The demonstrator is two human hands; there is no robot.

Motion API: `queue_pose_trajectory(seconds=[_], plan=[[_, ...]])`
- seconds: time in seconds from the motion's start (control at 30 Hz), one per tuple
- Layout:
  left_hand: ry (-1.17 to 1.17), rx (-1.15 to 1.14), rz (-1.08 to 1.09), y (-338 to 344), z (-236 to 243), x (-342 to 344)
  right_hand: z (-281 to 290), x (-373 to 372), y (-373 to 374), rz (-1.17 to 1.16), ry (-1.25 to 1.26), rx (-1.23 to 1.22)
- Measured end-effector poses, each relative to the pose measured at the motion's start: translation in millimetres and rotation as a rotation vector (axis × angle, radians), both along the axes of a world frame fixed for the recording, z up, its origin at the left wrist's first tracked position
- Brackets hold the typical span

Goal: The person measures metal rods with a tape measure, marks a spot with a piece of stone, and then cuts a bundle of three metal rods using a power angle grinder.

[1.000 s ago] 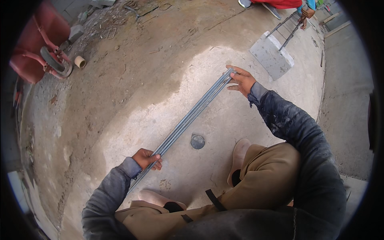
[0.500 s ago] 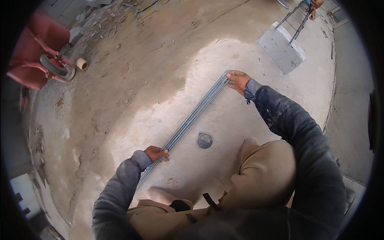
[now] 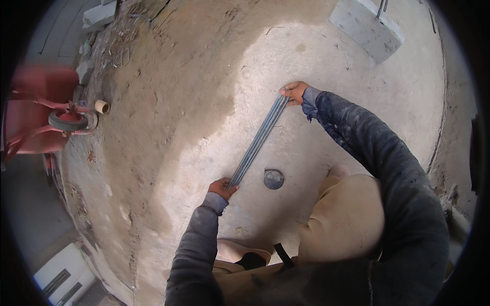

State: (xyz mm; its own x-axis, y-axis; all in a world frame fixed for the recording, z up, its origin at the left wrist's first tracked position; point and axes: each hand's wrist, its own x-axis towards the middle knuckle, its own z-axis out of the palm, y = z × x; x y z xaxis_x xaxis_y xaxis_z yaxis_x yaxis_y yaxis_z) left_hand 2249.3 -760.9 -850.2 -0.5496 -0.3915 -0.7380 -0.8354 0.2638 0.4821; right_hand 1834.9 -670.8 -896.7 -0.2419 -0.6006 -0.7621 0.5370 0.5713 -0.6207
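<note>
Head view, looking straight down, is showing a person crouching on a pale concrete floor [image 3: 357, 102] and holding a bundle of thin grey metal rods [image 3: 258, 141] by its two ends. The left hand [image 3: 222, 188] is closing its fingers around the near end of the bundle, close to the person's knee. The right hand [image 3: 294, 92] is reaching out on a fully stretched arm and is gripping the far end, fingers curled over the rods. The bundle is lying low across the middle of the pale floor patch, running diagonally from the near left to the far right; whether it is resting on the concrete or hovering just above it cannot be told. Compared with a second ago, the rods are sitting in much the same line, both hands are still clamped on the ends, and the body is leaning further forward over them, which suggests the bundle is being steadied and squared rather than carried off. A small round dark cap [image 3: 273, 178] is lying on the floor just beside the rods, on the person's side. Toward the floor's far edge a grey concrete block [image 3: 365, 28] is standing, and at its left edge a red wheelbarrow [image 3: 43, 120] is parked on darker, dirtier ground.
</note>
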Motion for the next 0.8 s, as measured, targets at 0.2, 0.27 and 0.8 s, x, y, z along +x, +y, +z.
queue_pose_trajectory(seconds=[0.2,0.27,0.8], plan=[[0.200,-0.404,-0.145,18.1,-16.2,-40.8,12.8,1.8,-11.8,0.110,0.097,0.052],[0.297,-0.450,-0.057,29.9,-14.4,-61.5,10.7,-4.6,-8.4,0.198,0.209,0.049],[0.530,-0.665,0.037,40.6,-41.5,-61.0,30.7,-9.2,16.8,0.609,1.103,0.042]])
